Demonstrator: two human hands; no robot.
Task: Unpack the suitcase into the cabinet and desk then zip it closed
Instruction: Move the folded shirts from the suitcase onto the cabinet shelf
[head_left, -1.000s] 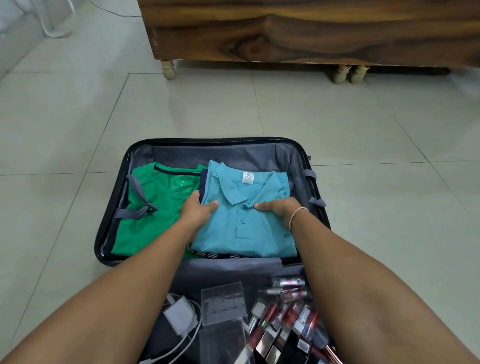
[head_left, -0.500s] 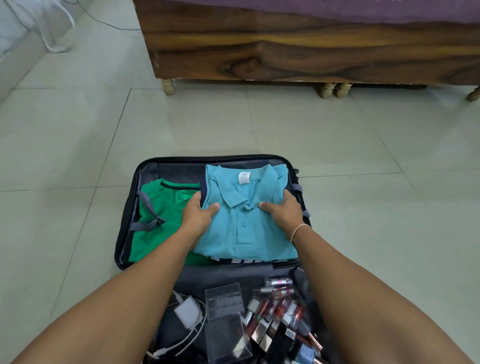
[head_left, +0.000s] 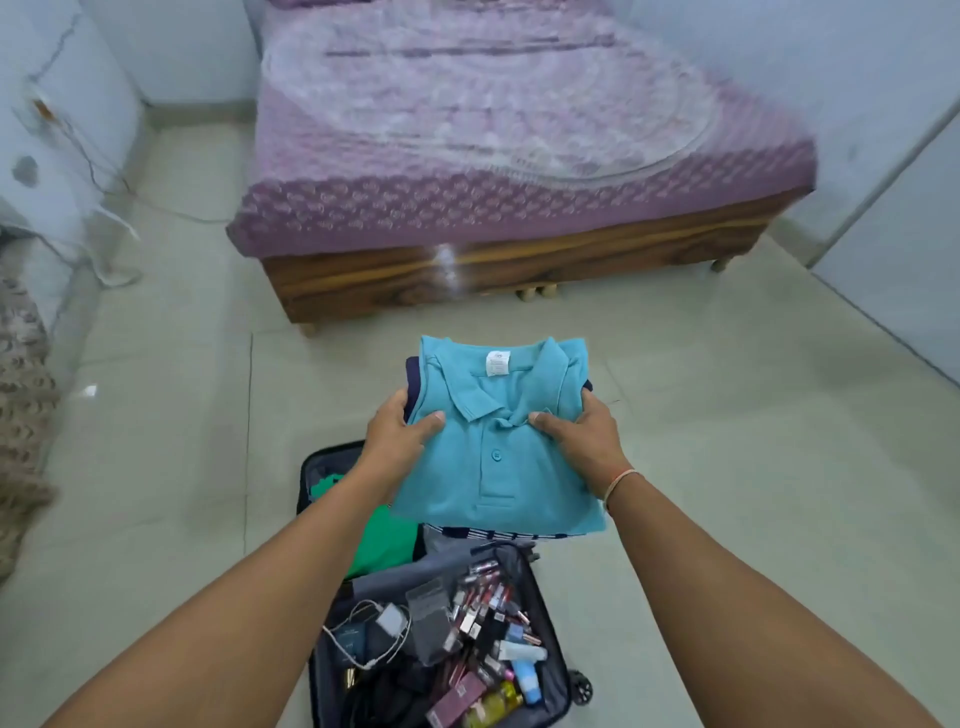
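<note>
Teal polo shirt (head_left: 493, 457), folded, is now clear of the suitcase (head_left: 545, 613) and held in the air above its far half; half a second ago it lay inside that half with both hands pressed on it. It heads a small stack: a dark navy garment (head_left: 413, 384) shows at its left edge and a striped hem (head_left: 498, 534) beneath its near edge.

Left hand (head_left: 400, 436) grips the stack's left side, thumb on top, fingers curled underneath. Right hand (head_left: 576, 441) grips the right side likewise, thumb laid at the collar. Both are clamped on the shirts.

Suitcase lies open on the tiled floor (head_left: 727, 467). A green shirt (head_left: 384, 540) remains in the far half. The near half holds a white charger with cable (head_left: 384, 623), a clear pouch (head_left: 431, 613), many small cosmetics (head_left: 483, 597) and bottles (head_left: 524, 680).

The view has lifted: a bed with a purple cover (head_left: 519, 156) and wooden base now fills the far side, where only the base showed before. Neither cabinet nor desk can be identified with certainty.

Assessment: the first clothing load is extracted and in carriage. Unpacking is at an early stage, most contents remain, and zipping is some way off. The stack is loose, so lower garments could slip.
</note>
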